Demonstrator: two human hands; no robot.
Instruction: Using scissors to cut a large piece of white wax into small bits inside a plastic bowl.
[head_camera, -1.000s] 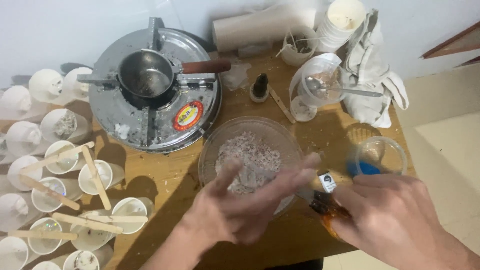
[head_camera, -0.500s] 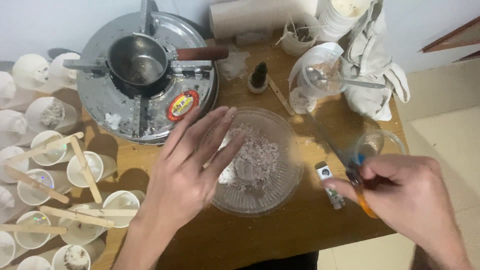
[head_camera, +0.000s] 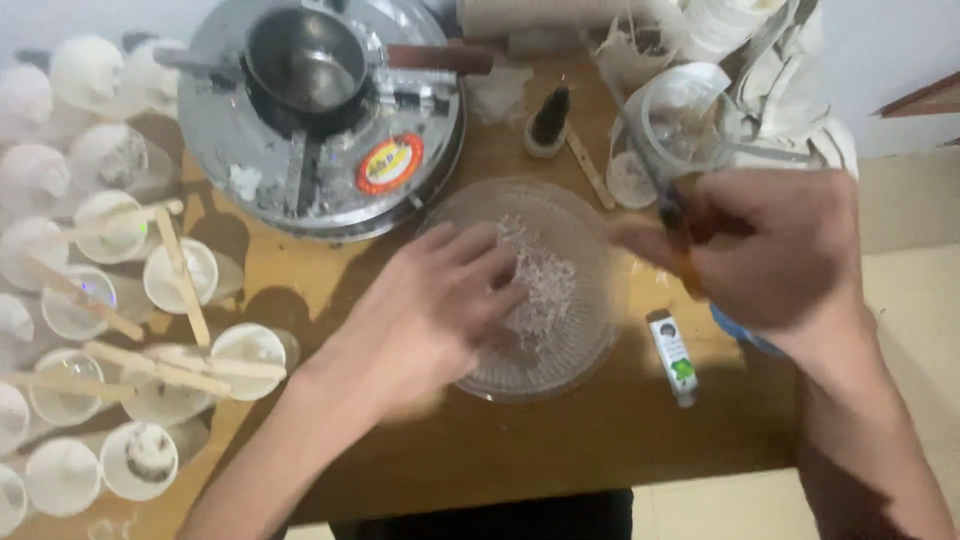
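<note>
My left hand (head_camera: 430, 310) lies fingers spread over the left side of a clear glass bowl (head_camera: 590, 240) that holds white flakes (head_camera: 545, 290). My right hand (head_camera: 770, 250) hovers above the bowl's right rim, closed on a small orange-brown object with a dark tip (head_camera: 680, 240); the blur hides what it is. A small white tube with a green patch (head_camera: 673, 355) lies on the wooden table (head_camera: 520, 450) just below that hand.
A round metal stove (head_camera: 400, 110) with a small pot (head_camera: 300, 65) stands at the back. Several white cups with wooden sticks (head_camera: 180, 270) crowd the left side. A dark dropper bottle (head_camera: 550, 120), a glass jar (head_camera: 665, 135) and cloth sit at the back right.
My right hand rose from the table's right side to above the bowl's rim with the orange object. The white tube now lies uncovered. My left hand slid onto the bowl's left part.
</note>
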